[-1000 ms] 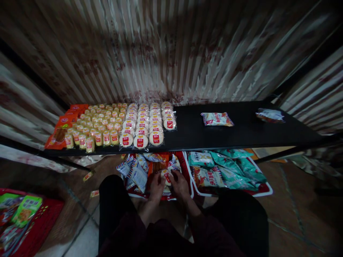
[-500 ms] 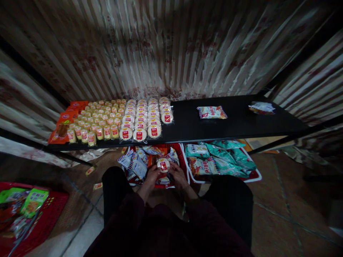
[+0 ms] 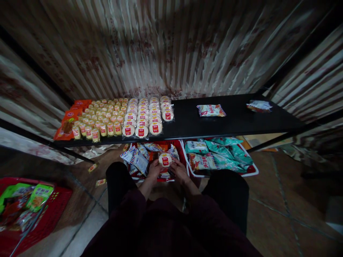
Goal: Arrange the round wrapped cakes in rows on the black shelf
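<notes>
Between my two hands is a round white rice cracker in a clear wrapper with a red label [image 3: 165, 160]. My left hand [image 3: 153, 170] pinches its left edge, and my right hand [image 3: 179, 169] grips the right edge. They are above a red basket [image 3: 184, 159] of striped snack bags. On the black shelf [image 3: 184, 125] beyond, similar wrapped round crackers [image 3: 141, 131] lie in overlapping rows, the rightmost row [image 3: 167, 115] stopping farther back. Left of them stand many small yellow wrapped cakes [image 3: 95, 135], and orange packets [image 3: 66, 126] lie at the shelf's left end.
A striped snack bag [image 3: 211, 110] and another packet [image 3: 258, 106] lie on the shelf's right part. Beneath its front edge is a white-rimmed basket [image 3: 253, 171] of teal bags. Another red basket [image 3: 57, 205] stands at lower left. Two small packets [image 3: 100, 182] lie on the floor.
The view has shifted slightly. Both hands still hold the cracker, which sits a little higher in the picture. The items on the shelf have not been rearranged.
</notes>
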Available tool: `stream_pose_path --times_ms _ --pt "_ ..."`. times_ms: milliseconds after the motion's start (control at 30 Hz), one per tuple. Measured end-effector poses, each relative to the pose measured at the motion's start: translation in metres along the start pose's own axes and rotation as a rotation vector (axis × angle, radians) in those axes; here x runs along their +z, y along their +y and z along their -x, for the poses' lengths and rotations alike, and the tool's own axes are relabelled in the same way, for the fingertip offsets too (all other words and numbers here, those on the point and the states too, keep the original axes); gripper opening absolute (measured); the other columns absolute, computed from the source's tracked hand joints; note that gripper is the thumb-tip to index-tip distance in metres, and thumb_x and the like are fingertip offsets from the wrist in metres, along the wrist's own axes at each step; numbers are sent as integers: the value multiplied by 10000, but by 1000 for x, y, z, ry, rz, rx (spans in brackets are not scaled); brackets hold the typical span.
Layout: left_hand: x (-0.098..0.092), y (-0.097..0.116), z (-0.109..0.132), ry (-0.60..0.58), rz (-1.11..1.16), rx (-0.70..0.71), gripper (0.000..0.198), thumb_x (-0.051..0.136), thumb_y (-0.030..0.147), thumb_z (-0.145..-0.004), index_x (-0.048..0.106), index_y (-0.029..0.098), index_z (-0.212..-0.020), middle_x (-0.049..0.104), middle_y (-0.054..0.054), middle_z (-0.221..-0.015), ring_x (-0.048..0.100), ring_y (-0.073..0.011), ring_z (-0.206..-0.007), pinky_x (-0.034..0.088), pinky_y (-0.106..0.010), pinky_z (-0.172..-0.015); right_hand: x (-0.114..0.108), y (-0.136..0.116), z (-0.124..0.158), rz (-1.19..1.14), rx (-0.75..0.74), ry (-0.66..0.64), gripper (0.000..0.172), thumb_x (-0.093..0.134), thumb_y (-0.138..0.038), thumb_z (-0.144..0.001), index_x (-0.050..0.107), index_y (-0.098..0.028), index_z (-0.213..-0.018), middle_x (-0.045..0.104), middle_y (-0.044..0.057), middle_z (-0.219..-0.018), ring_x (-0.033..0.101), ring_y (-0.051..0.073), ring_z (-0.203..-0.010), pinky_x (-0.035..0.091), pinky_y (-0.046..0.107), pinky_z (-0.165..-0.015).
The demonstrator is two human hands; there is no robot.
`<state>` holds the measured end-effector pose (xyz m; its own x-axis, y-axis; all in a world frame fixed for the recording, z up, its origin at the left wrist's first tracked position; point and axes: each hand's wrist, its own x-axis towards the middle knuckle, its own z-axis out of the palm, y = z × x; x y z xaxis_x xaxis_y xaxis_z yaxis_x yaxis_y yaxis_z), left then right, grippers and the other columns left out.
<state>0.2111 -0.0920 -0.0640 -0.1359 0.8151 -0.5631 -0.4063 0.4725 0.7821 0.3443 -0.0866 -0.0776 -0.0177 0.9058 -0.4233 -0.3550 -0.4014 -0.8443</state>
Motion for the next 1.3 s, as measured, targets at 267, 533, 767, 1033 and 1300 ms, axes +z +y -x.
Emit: stream_pose_path --times_ms 267,533,767,1033,1300 --pt "2 14 3 38 -93 107 404 653 142 -693 614 168 -1094 694 -46 -820 637 -126 -656 521 -226 -604 11 -13 11 -117 42 51 437 791 -322 -544 657 -235 -951 728 30 -847 683 189 -780 548 292 -713" --pt "9 20 4 49 -112 159 323 652 138 -694 655 183 -1014 694 -49 -842 634 -147 -729 511 -253 -683 14 -22 7 -46 -39 70 492 782 -401 -559 656 -218 -998 719 44 -873 683 203 -769 560 316 -679" --pt "13 23 5 7 -105 189 327 623 162 -727 632 157 -1054 689 -82 -909 632 -148 -694 517 -273 -657 15 -31 7 -58 -52 75 506 792 -403 -545 663 -220 -998 711 30 -831 656 171 -708 539 289 -627" --pt "17 22 7 164 -247 247 289 636 100 -694 619 190 -968 661 -43 -834 625 -166 -800 486 -289 -778 13 -32 7 -29 -93 95 444 775 -402 -547 671 -209 -933 708 27 -804 645 176 -698 512 283 -610" --pt "21 10 18 80 -211 320 308 711 208 -664 648 216 -966 638 -67 -1047 574 -204 -1002 403 -307 -930 15 -24 12 238 -258 142 406 675 -434 -661 672 -244 -1020 702 16 -954 634 206 -908 501 344 -832"
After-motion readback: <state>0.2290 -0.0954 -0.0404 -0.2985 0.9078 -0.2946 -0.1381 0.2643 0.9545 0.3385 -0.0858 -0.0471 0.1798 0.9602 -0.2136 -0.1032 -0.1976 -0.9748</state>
